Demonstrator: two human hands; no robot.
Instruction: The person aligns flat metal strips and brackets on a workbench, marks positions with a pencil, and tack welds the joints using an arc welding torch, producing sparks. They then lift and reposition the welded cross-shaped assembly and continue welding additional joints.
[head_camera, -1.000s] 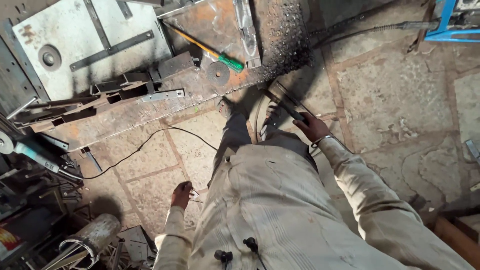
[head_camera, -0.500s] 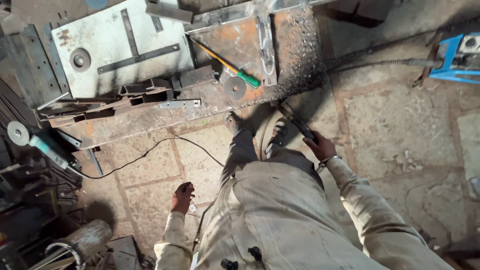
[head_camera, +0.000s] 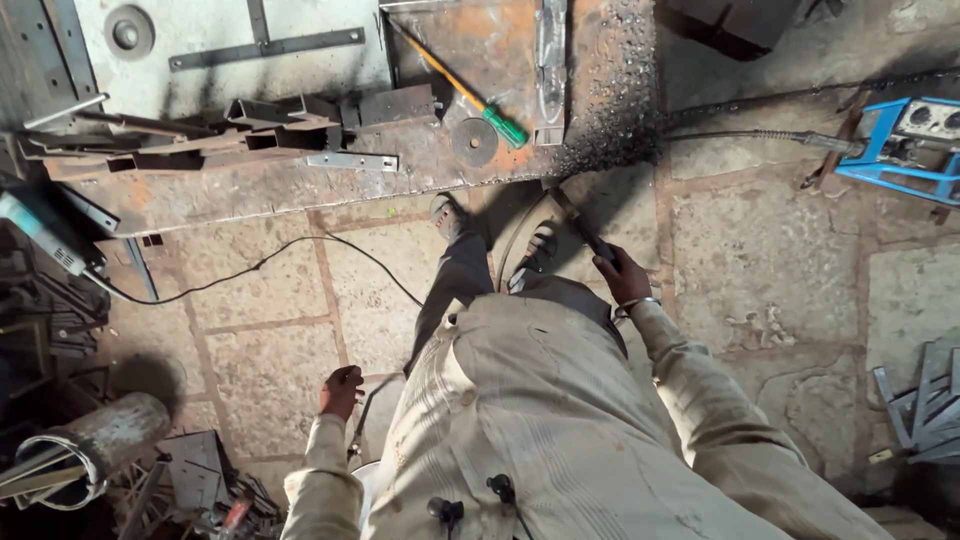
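From the head view I see my right hand (head_camera: 622, 277) with fingers clamped on a dark rod-like tool (head_camera: 580, 225), its tip reaching toward the rusty steel plate (head_camera: 250, 195). On that plate lie a green-handled screwdriver (head_camera: 470, 92) and a grinding disc (head_camera: 474, 141). My left hand (head_camera: 341, 391) hangs curled below the plate; I cannot tell what it grips. A black cable (head_camera: 260, 265) runs beneath the plate's edge.

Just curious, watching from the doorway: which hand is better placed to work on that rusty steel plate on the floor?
Probably the right hand. It already grips a dark rod-like tool whose tip points toward the rusty steel plate. The left hand hangs back by the hip, away from the plate; whether it holds anything is unclear.
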